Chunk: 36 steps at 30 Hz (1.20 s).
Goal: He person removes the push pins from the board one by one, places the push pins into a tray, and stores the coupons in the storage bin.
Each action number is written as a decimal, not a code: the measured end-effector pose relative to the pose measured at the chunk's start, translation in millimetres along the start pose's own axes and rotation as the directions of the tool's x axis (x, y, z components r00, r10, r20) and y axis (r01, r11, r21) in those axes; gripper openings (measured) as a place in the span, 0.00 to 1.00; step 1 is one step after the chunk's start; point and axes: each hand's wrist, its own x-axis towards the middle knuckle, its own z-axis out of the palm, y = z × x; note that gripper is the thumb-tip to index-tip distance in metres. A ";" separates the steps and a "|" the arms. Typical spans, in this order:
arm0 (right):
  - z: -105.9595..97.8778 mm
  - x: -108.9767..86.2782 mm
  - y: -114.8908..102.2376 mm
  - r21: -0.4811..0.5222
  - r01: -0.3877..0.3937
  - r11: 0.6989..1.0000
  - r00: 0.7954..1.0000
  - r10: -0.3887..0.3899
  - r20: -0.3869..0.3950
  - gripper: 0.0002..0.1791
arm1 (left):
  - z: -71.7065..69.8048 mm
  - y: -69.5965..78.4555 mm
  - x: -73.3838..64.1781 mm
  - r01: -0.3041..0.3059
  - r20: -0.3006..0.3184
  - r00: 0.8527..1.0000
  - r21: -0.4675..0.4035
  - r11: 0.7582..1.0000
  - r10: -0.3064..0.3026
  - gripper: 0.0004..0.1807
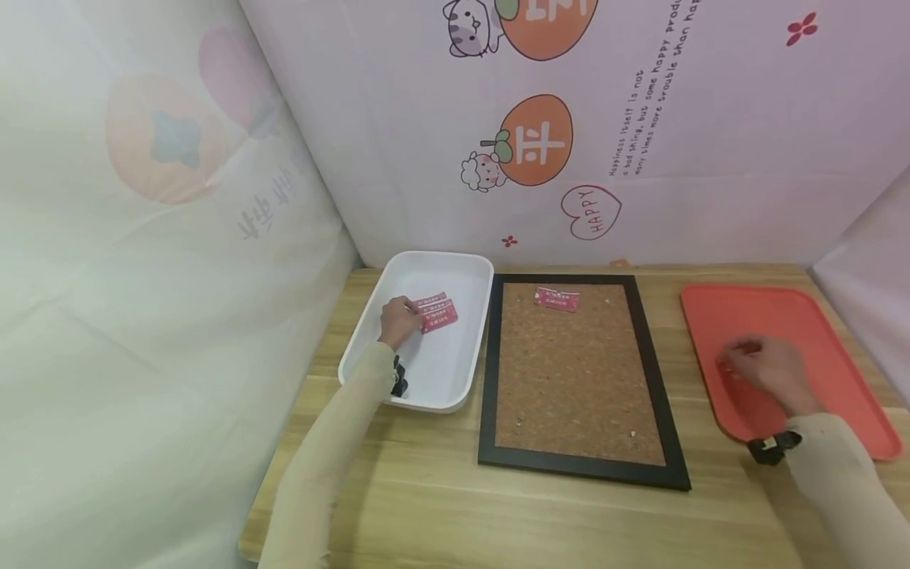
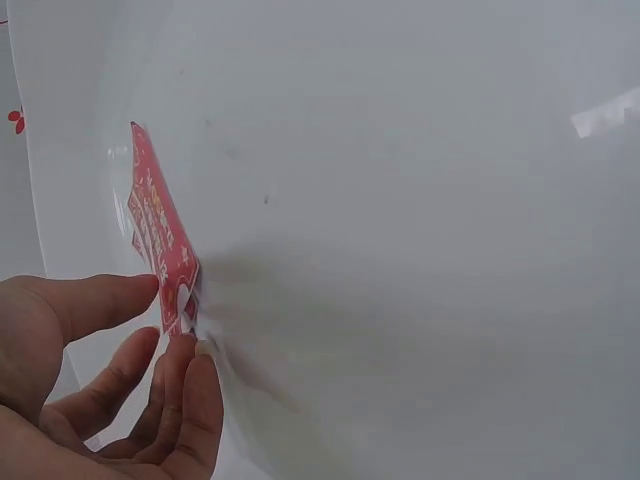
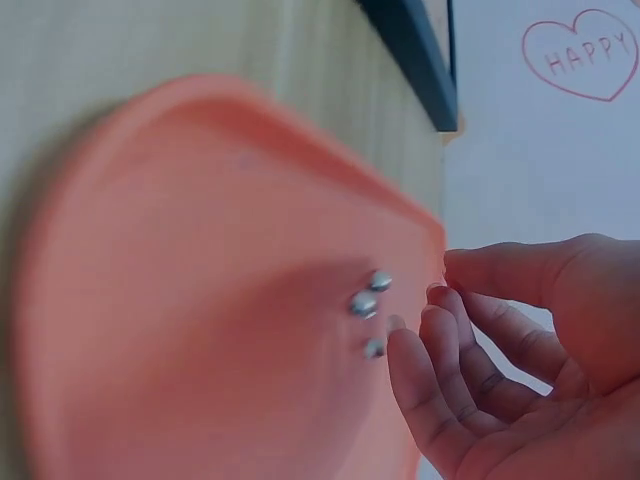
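My left hand (image 1: 400, 320) reaches into a white tray (image 1: 462, 375), at the left end of several overlapping red printed cards (image 1: 438, 314). In the left wrist view, thumb and fingertips pinch the near end of the red cards (image 2: 163, 235), which stand out from the hand. Over the red tray (image 1: 782, 304) at the right is my right hand (image 1: 768, 367), blurred in the head view. Its fingers bend loosely, thumb and fingertips slightly apart, with nothing visible between them. Three small silver pins (image 3: 364, 303) lie on the red tray just beyond those fingertips.
Between the trays lies a cork board (image 1: 576, 371) in a black frame. One red card (image 1: 557, 299) is on its upper part, and small pins such as this pin (image 1: 633, 434) sit near its corners. A printed curtain (image 1: 426, 174) hangs behind the wooden table (image 1: 569, 521).
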 end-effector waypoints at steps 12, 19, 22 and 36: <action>-8.3 23.8 -51.3 -0.041 0.049 0.998 0.998 -0.048 0.038 0.32 | -13.6 31.3 2.6 -0.107 -0.019 0.994 -0.071 0.992 0.106 0.13; -4.1 42.1 -85.2 -0.037 0.133 0.990 0.991 -0.133 0.001 0.27 | -10.4 55.9 -0.8 -0.212 -0.026 0.977 -0.106 0.971 0.211 0.11; 0.2 50.2 -97.1 -0.029 0.157 0.987 0.988 -0.157 0.001 0.24 | -5.9 65.4 -3.5 -0.252 -0.021 0.968 -0.132 0.959 0.251 0.10; 19.7 75.7 -142.0 0.076 0.198 0.977 0.978 -0.202 0.052 0.21 | 23.6 118.8 -16.3 -0.366 0.039 0.924 -0.203 0.908 0.381 0.10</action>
